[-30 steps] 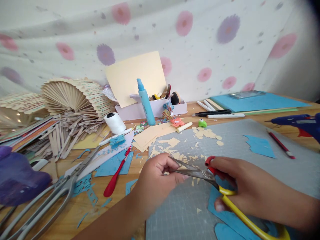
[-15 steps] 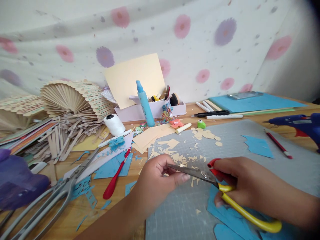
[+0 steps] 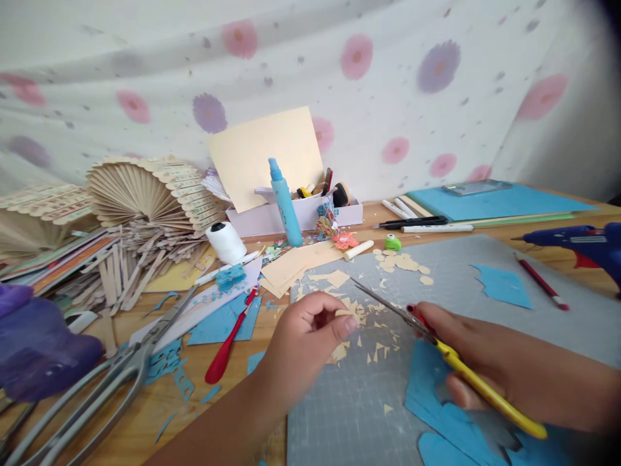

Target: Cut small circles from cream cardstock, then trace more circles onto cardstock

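Note:
My left hand (image 3: 313, 327) is closed in a pinch over the grey cutting mat (image 3: 349, 414). A small cream paper piece (image 3: 358, 312) shows at its fingertips, partly hidden and hard to tell from the scraps behind. My right hand (image 3: 480, 353) grips scissors (image 3: 388, 303) with a red and a yellow handle. Their blades point up and left, slightly beyond the left fingertips and apart from them. Cream paper scraps (image 3: 376, 353) litter the mat around the left hand. Cut blue paper (image 3: 431, 388) lies under the right hand.
Large grey scissors (image 3: 129, 362), a red-handled tool (image 3: 226, 356) and a purple object (image 3: 43, 349) occupy the left. Behind stand a blue spray bottle (image 3: 287, 210), a thread spool (image 3: 226, 243) and a white box (image 3: 257, 220). A glue gun (image 3: 582, 243) and red pencil (image 3: 541, 281) lie right.
The scissors have swung away from the left fingers; their blades, earlier across the fingertips, now point up beyond them. The left hand stays pinched in nearly the same place.

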Motion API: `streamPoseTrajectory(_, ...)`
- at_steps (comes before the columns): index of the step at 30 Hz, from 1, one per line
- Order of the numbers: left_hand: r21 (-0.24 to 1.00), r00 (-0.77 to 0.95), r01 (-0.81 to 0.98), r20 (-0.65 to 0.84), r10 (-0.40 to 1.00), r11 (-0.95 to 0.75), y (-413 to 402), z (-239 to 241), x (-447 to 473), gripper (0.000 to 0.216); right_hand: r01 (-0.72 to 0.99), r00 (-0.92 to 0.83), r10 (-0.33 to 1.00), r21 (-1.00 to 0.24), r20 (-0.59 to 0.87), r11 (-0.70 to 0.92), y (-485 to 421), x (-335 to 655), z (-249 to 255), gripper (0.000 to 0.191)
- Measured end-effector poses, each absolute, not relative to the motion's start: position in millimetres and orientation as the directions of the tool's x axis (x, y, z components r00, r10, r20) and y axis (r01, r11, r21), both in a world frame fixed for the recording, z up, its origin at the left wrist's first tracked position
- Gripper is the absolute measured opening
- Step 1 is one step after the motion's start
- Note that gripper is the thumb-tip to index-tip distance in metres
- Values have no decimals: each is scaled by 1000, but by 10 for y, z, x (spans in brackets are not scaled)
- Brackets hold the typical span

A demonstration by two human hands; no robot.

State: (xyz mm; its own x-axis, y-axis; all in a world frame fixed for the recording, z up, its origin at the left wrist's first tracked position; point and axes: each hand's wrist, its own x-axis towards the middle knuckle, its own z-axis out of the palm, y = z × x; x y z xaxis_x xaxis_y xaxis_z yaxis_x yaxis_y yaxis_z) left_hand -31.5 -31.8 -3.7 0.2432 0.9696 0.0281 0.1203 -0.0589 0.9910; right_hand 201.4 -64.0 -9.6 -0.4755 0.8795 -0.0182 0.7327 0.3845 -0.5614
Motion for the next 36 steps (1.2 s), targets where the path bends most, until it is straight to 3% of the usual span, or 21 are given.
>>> streamPoseTrajectory(4,999,204,37,-36,978,29,-338,-37,-312,13,767,-434,901,-521,8,374,-622,1964,-106,46)
streamPoseTrajectory(13,989,305,-122,-41,952,82,-355,-55,-303,7,826,-384,923,-437,29,357,-592,1863,-128,31)
streamPoseTrajectory(17,992,303,-85,-62,951,92,-363,-61,-317,6,819,-376,926,-453,40,353,-562,1822,-101,22)
streamPoseTrajectory(31,998,348,-60,17,937,4,-375,-12,-330,4,760,-379,925,-577,-20,299,-548,1799,-134,20)
streamPoseTrajectory(36,999,325,-42,12,945,2,-396,-11,-307,9,821,-366,929,-486,-48,298,-550,1795,-131,33)
